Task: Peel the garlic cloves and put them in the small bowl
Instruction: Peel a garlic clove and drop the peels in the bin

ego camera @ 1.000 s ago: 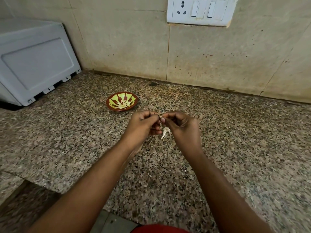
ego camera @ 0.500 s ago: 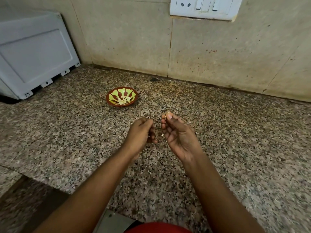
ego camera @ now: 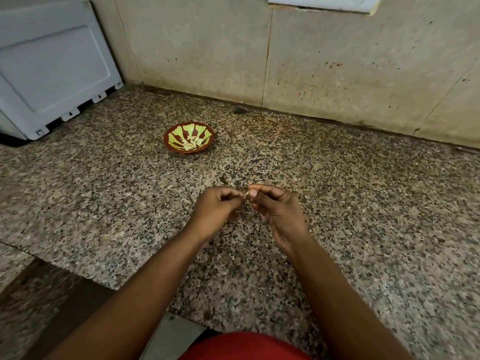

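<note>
A small red-and-green bowl (ego camera: 189, 137) sits on the speckled granite counter (ego camera: 363, 203), with several peeled pale garlic cloves (ego camera: 192, 143) inside. In front of it, above the counter, my left hand (ego camera: 217, 207) and my right hand (ego camera: 276, 207) meet fingertip to fingertip. Between them they pinch a small garlic clove (ego camera: 246, 196), mostly hidden by my fingers; only a pale sliver shows. Both hands have curled fingers.
A white appliance (ego camera: 52, 66) stands at the back left. The stained tile wall (ego camera: 311, 61) runs behind the counter, with a switch plate (ego camera: 322, 2) at the top edge. A tiny pale scrap (ego camera: 306, 196) lies right of my hands. The counter's front edge steps down at the lower left.
My hands had parted half a second ago, the right holding the clove; they have come back together and both pinch it now. The hanging strip of skin seen a second ago is gone.
</note>
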